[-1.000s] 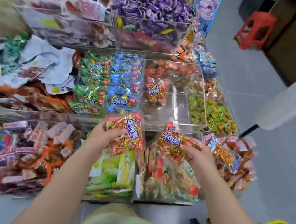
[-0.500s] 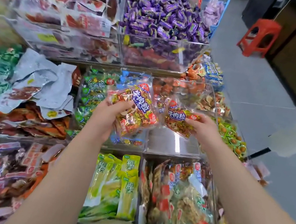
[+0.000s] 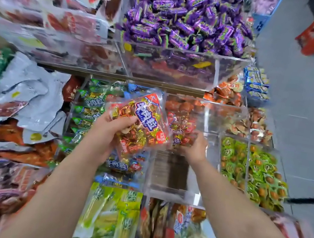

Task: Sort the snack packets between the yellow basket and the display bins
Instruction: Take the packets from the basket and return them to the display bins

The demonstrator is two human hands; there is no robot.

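- Above the middle row of a shop's snack display, a person's left hand [image 3: 106, 131] holds up a clear plastic packet of red-and-gold wrapped sweets [image 3: 145, 123]. The thumb presses across its face, and the other fingers curl underneath, mostly hidden.
- To its right, the right hand [image 3: 193, 148] grips a second packet of the same kind [image 3: 180, 136] low inside a clear acrylic display bin [image 3: 170, 172]. Its fingers curl round the packet's near edge.
- Handling, by the look of it: light, soft and lumpy, with slick film that could slide. A grip across the filled body, thumb on top, looks safer than a pinch at the sealed edge.
- Orientation: the raised packet lies printed face up toward the camera. Its blue label strip, and probably its long axis, runs diagonally from far-left to near-right.
- No yellow basket is in view.
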